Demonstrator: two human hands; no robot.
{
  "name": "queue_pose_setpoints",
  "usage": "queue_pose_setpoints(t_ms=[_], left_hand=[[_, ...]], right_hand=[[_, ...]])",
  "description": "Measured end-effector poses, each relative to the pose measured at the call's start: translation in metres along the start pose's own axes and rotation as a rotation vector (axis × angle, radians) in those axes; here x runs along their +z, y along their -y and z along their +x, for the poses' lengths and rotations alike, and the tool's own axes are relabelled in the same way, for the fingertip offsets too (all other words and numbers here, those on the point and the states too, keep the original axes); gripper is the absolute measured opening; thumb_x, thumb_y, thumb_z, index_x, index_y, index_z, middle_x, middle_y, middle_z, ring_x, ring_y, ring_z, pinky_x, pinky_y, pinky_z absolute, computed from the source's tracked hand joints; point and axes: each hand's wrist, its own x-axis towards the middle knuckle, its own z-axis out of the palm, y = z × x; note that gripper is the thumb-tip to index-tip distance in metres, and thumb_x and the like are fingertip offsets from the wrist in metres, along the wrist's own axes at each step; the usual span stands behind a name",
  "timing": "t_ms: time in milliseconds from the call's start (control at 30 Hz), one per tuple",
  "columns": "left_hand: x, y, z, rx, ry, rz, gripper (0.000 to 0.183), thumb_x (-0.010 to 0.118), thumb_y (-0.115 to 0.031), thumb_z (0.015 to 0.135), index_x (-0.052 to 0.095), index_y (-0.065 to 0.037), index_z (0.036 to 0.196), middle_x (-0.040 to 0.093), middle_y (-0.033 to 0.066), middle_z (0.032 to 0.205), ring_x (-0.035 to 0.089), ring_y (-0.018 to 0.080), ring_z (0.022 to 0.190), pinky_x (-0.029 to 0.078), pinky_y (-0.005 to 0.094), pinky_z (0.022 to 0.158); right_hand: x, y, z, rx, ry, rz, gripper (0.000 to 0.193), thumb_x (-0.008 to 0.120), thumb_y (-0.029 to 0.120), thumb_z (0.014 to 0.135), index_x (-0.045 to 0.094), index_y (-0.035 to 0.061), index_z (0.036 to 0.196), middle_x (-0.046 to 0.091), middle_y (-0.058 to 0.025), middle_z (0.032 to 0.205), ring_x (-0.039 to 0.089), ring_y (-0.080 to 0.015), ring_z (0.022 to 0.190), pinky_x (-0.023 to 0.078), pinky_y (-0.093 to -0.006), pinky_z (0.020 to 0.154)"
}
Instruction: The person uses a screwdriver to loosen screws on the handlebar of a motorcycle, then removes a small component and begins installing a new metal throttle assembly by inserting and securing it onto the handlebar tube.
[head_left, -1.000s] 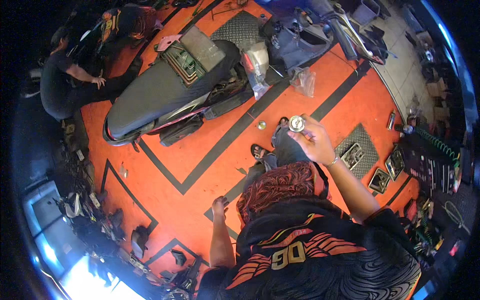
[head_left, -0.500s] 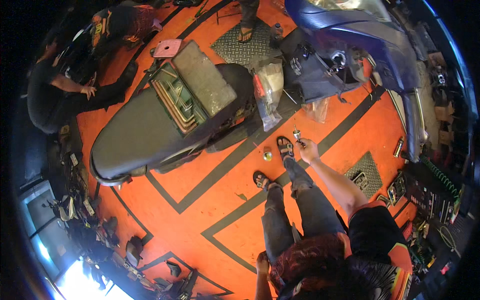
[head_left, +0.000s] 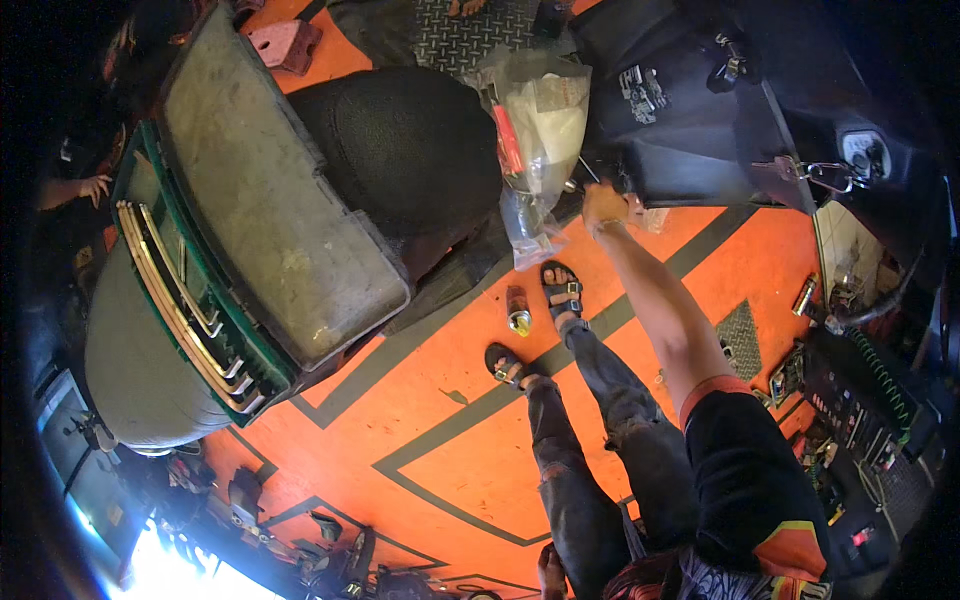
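Note:
My right hand (head_left: 605, 205) reaches forward to the edge of the black plastic panel (head_left: 680, 165) of a scooter. Its fingers are closed on a small silver metal part (head_left: 571, 186), mostly hidden by the hand. A thin pale rod (head_left: 589, 170) shows just beyond the fingers. Immediately left of the hand hangs a clear plastic bag (head_left: 545, 125) with a red-handled thing (head_left: 506, 140) in or against it. Low beside my left thigh is my left hand (head_left: 551, 572); only a part shows, and its fingers are too unclear to read.
An open green toolbox (head_left: 165, 235) with L-shaped wrenches (head_left: 185, 310) rests on a motorcycle seat (head_left: 135, 350), its grey lid (head_left: 270, 190) folded back. A jar (head_left: 518, 312) stands on the orange floor by my feet. Keys (head_left: 815, 172) hang at the right; another person's hand (head_left: 95, 188) shows far left.
I have moved closer to the vehicles. My right hand has gone forward from above the floor to the panel's edge beside the bag, carrying the silver part. My left hand stays low.

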Motion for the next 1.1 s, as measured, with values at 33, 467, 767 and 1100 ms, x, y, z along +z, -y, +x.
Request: queue_pose_setpoints(t_ms=[33,467,767,1100], left_hand=[[0.011,-0.011,-0.002,-0.041,-0.013,-0.022,0.030,0.053,-0.023,0.101,0.060,-0.001,0.120,0.067,0.0072,0.109,0.061,0.0186,0.098,0.050,0.0357,0.082],[0.045,-0.045,0.001,-0.082,-0.140,0.072,0.028,0.054,-0.021,0.099,0.062,-0.005,0.120,0.065,0.0061,0.115,0.061,0.0203,0.100,0.049,0.0362,0.078],[0.038,-0.038,0.006,-0.014,-0.123,0.091,0.025,0.052,-0.021,0.101,0.062,-0.004,0.115,0.066,0.0047,0.102,0.059,0.0173,0.087,0.048,0.0328,0.073],[0.019,-0.020,0.027,0.017,-0.091,0.103,0.022,0.049,-0.016,0.102,0.061,0.000,0.110,0.066,0.0092,0.099,0.060,0.0199,0.086,0.050,0.0351,0.075]], right_hand=[[0.002,0.004,0.002,0.023,-0.001,-0.005,0.027,0.050,0.025,0.094,0.071,0.0108,0.102,0.069,-0.0182,0.105,0.069,-0.0381,0.095,0.056,-0.0473,0.081],[0.024,-0.012,-0.004,-0.044,-0.017,0.144,0.019,0.059,0.023,0.090,0.069,0.0084,0.097,0.070,-0.0198,0.096,0.067,-0.0367,0.094,0.054,-0.0458,0.079],[-0.003,0.025,-0.015,0.048,-0.023,0.346,0.022,0.060,0.025,0.091,0.063,0.0063,0.103,0.068,-0.0222,0.098,0.067,-0.0377,0.095,0.054,-0.0484,0.081],[-0.015,0.037,-0.002,0.248,-0.002,0.393,0.027,0.061,0.019,0.086,0.065,0.0024,0.108,0.064,-0.0268,0.116,0.065,-0.0389,0.108,0.053,-0.0462,0.092]])
